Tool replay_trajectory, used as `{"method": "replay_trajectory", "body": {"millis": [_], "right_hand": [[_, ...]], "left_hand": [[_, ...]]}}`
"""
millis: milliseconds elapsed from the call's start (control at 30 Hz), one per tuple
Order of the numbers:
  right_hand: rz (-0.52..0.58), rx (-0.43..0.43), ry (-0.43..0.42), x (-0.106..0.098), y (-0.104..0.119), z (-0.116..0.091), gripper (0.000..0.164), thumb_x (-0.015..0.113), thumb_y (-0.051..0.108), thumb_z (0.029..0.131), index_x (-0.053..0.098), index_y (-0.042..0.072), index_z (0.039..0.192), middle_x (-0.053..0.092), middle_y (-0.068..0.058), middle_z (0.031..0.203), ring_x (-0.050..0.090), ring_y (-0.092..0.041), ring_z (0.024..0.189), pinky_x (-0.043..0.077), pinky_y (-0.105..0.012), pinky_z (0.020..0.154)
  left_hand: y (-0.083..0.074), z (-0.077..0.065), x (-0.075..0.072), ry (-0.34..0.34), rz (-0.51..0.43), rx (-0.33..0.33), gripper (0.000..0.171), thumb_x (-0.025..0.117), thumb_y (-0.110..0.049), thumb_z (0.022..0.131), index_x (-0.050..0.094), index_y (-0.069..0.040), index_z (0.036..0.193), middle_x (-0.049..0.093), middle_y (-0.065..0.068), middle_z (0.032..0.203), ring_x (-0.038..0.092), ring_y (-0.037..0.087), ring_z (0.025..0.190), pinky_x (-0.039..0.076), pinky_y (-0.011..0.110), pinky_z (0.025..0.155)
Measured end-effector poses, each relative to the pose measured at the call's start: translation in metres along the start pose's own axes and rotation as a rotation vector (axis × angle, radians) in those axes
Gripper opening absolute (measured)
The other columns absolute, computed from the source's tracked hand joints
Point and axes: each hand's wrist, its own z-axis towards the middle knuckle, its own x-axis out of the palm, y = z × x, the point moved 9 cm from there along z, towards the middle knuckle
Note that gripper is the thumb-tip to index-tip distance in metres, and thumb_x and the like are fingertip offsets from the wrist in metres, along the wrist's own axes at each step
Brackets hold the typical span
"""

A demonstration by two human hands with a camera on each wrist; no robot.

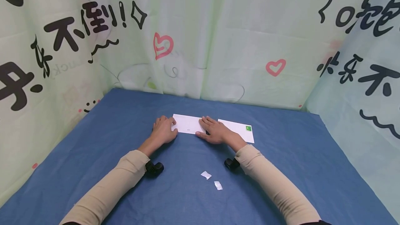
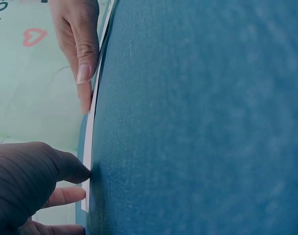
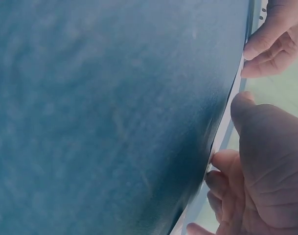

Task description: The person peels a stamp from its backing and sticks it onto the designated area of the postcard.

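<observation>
A white envelope point(image 1: 186, 123) with a small printed mark lies flat on the blue cloth. At its left end my left hand point(image 1: 163, 130) holds it, bent fingers and thumb at the edge. Across its right end my right hand point(image 1: 215, 131) rests palm down with fingers stretched out. A second white envelope point(image 1: 237, 130), bearing a green stamp point(image 1: 248, 128), lies to the right, partly hidden behind the right hand and wrist. The left wrist view shows the first envelope edge-on as a thin white strip point(image 2: 89, 142), with the left thumb point(image 2: 73, 167) against it.
Two small white paper scraps point(image 1: 206, 175) lie on the blue cloth point(image 1: 184, 197) nearer to me, between the forearms. A pale curtain point(image 1: 193, 44) with black lettering and pink hearts surrounds the table at the back and sides. A black wrist device point(image 1: 154, 168) hangs under each cuff.
</observation>
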Motion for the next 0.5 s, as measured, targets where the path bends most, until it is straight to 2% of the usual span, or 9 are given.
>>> {"method": "replay_trajectory", "body": {"millis": [300,500], "right_hand": [[-0.015,-0.008,0.009,0.0001,-0.0015,0.0038,0.069,0.037,0.046,0.11,0.018,0.006,0.163,0.015,-0.016,0.17,0.008,-0.033,0.158,0.014,-0.059,0.122],[0.012,-0.004,0.043,0.0093,-0.0069,0.0074,0.072,0.036,0.048,0.11,0.013,0.007,0.164,0.01,-0.014,0.171,0.004,-0.032,0.158,0.012,-0.059,0.123]], "left_hand": [[0.0,0.0023,-0.0028,-0.009,0.006,-0.003,0.029,0.065,-0.017,0.096,0.068,-0.001,0.12,0.057,0.026,0.122,0.049,0.043,0.118,0.04,0.055,0.098],[0.0006,0.0015,0.0003,0.001,0.007,0.004,0.028,0.065,-0.017,0.096,0.068,-0.001,0.119,0.058,0.025,0.121,0.05,0.042,0.117,0.041,0.055,0.097]]}}
